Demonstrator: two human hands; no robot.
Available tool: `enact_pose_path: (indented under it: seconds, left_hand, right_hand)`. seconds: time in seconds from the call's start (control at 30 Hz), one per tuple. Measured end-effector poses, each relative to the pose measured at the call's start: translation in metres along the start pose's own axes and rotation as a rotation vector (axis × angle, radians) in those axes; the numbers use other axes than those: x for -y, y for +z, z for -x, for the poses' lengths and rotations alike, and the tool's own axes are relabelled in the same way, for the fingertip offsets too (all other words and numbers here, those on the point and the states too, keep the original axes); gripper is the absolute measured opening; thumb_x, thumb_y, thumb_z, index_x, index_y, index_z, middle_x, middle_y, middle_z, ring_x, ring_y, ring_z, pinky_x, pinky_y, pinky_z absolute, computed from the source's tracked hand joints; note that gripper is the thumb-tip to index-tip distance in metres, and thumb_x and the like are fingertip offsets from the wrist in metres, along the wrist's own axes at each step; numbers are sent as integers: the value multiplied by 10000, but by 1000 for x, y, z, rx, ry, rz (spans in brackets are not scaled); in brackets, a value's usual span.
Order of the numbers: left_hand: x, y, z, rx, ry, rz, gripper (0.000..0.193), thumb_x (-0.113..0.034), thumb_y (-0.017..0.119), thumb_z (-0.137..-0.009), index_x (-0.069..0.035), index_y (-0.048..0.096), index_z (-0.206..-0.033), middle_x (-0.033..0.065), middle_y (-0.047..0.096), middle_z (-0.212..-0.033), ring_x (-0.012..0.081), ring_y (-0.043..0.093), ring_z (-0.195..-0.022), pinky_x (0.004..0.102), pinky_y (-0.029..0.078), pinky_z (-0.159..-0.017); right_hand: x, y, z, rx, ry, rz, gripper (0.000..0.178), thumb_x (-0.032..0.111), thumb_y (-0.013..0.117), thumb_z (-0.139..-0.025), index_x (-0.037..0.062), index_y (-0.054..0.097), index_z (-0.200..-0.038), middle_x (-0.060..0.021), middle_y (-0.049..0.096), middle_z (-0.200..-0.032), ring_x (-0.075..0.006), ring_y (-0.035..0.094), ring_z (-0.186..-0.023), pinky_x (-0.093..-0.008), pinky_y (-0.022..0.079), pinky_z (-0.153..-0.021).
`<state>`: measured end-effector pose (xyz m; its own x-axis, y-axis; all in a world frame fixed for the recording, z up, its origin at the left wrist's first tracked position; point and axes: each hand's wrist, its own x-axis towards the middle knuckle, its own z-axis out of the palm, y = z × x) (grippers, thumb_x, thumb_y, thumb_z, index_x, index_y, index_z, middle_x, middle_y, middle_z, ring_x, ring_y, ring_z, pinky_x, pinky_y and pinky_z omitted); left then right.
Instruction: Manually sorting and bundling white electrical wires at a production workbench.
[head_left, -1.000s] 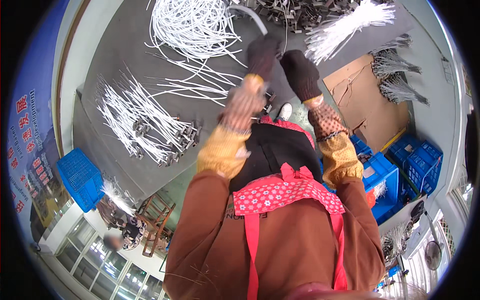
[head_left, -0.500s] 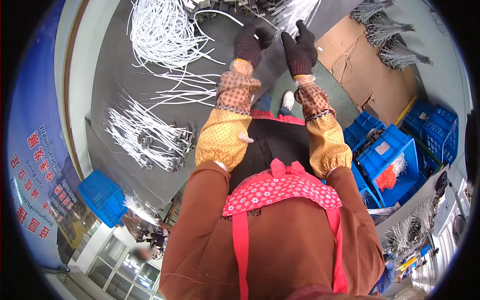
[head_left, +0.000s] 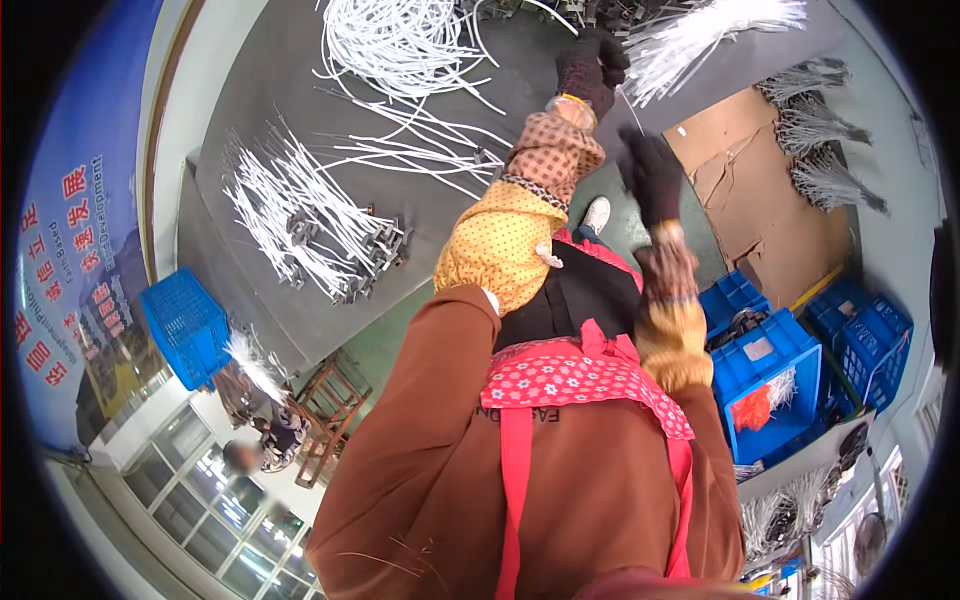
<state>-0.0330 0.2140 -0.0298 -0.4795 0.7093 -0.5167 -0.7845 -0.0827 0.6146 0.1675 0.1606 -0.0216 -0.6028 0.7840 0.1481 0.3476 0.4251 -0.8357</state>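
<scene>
My left hand (head_left: 592, 68), in a dark knitted glove, is closed over the grey table (head_left: 480, 110), between a coil of white cables (head_left: 400, 50) and a fanned bundle of white cables (head_left: 700, 40). What its curled fingers hold is hidden. The end of one white cable (head_left: 550, 12) comes close to its fingertips. My right hand (head_left: 652, 175), gloved alike, is nearer my body and smeared by motion. A thin pale strand (head_left: 630, 105) shows in the gap between both hands.
Loose white cables (head_left: 430, 155) and a pile with dark metal clips (head_left: 310, 220) lie to the left. Small metal parts (head_left: 600, 12) sit at the far edge. Cardboard (head_left: 735, 180) with grey wire bundles (head_left: 825, 125) is at right, above blue crates (head_left: 765, 365). Another blue crate (head_left: 185, 325) stands left.
The whole view has shifted, moving the table's things rightward in the picture. My right hand has drawn back toward my body, away from the white bundle. My left hand stays near the table's far side.
</scene>
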Motion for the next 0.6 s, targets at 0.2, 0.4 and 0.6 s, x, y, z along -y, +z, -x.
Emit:
enact_pose_path:
  seconds: [0.2,0.4,0.6]
  left_hand:
    - [-5,-34,11,5,116,-36,312,-340,596,-975,-38,665,-935,114,695,-789,240,683,-695,350,543,-602]
    - [-33,-76,2,117,123,-41,338,-377,567,-1003,-49,646,-1030,129,716,-886,258,700,-747,379,577,-667]
    - [-52,-62,10,57,36,-38,398,-398,514,-1038,-35,678,-1033,87,705,-859,218,691,-726,327,570,-633]
  right_hand:
    - [-49,-127,212,199,590,-181,141,108,582,-872,27,683,-928,-24,505,-609,-95,457,-484,-281,316,-436]
    - [-61,-166,260,46,669,-311,134,40,559,-894,8,668,-967,-4,514,-628,-111,448,-499,-257,308,-482]
    - [-79,-191,247,78,614,-125,197,111,526,-955,0,676,-1019,23,456,-613,-79,410,-502,-258,299,-486]
